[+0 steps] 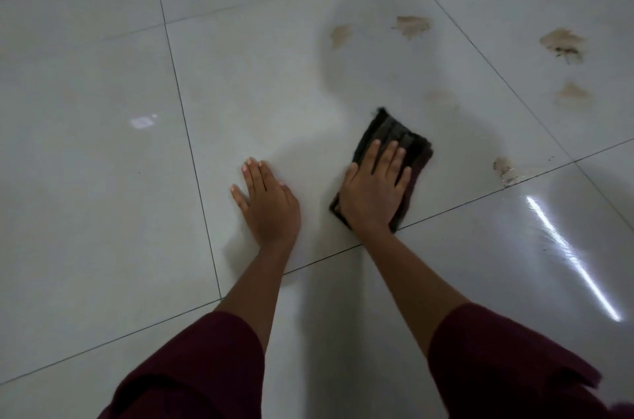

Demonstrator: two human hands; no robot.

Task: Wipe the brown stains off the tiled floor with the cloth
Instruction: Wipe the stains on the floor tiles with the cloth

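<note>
A dark folded cloth lies flat on the pale tiled floor. My right hand presses down on its near half, fingers spread over it. My left hand rests flat on the bare tile to the left, holding nothing. Brown stains sit beyond and right of the cloth: a small one, a larger one, two further right, and a crusty one on a grout line. A faint smear shows just past the cloth.
Dark grout lines cross the floor. A bright light streak reflects on the glossy tile at the right. Maroon sleeves fill the bottom of the view. A shadow falls over the tile around the cloth.
</note>
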